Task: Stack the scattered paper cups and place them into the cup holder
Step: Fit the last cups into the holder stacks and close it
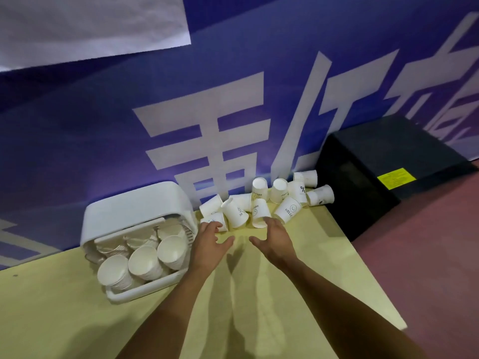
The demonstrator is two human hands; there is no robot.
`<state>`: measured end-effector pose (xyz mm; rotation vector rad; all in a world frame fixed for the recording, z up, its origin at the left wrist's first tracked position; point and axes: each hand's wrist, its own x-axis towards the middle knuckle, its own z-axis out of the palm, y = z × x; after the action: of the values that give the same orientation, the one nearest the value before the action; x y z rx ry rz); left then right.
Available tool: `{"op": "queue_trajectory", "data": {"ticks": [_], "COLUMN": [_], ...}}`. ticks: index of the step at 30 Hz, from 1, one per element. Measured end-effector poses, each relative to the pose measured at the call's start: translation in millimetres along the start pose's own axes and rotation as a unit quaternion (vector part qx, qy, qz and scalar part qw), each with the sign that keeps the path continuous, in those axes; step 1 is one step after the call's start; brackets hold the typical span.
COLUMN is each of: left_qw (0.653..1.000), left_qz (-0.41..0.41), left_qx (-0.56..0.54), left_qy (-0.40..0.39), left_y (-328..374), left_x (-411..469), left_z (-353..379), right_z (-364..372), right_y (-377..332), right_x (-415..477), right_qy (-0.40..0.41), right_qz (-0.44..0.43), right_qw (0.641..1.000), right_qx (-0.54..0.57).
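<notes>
A person's left hand (210, 242) and right hand (274, 237) reach over the yellow bench (64, 307), each grip apart, fingertips at the near edge of scattered paper cups (287, 211) heaped against a blue banner (90, 125), beside the white cup holder (134, 203) stocked with stacks.

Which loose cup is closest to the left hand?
The cup at the pile's front-left corner, right at the left hand's fingertips; others lie farther back or right.

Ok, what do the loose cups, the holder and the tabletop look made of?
Loose cups: thin white paper, matte, with printed lettering. Holder: white moulded plastic by its smooth, faintly shiny rounded shell. Tabletop: pale yellow, flat and matte, probably laminated board, though wood can't be excluded.
</notes>
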<state>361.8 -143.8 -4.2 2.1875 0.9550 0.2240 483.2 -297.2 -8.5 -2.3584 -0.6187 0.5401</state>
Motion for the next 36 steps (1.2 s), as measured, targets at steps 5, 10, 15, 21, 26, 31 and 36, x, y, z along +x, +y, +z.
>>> {"op": "queue_trajectory", "data": {"ticks": [5,10,15,21,26,31,36], "left_qw": [1.000,0.999,0.996,0.993,0.989,0.986,0.987], "left_qz": [-0.013,-0.040,-0.085,-0.114,-0.138,-0.145,-0.140], "left_qx": [0.005,0.002,0.010,0.044,0.059,0.078,0.079], "left_qy": [-0.012,-0.021,-0.019,-0.005,0.004,0.014,0.024], "left_y": [9,11,10,18,17,19,21], "left_x": [22,50,80,109,124,134,132], "left_z": [23,41,52,68,81,91,95], "right_z": [-13,-19,-20,-16,-12,-5,0], "right_y": [28,51,65,82,89,89,87], "right_x": [13,34,59,84,99,110,123], "right_qy": [0.007,-0.003,0.005,0.011,0.040,0.041,0.071], "right_qz": [0.019,0.057,0.126,0.164,0.180,0.207,0.246], "right_qw": [1.000,0.998,0.992,0.986,0.979,0.968,0.947], "right_qx": [-0.002,-0.006,0.007,0.015,0.084,0.137,0.191]}}
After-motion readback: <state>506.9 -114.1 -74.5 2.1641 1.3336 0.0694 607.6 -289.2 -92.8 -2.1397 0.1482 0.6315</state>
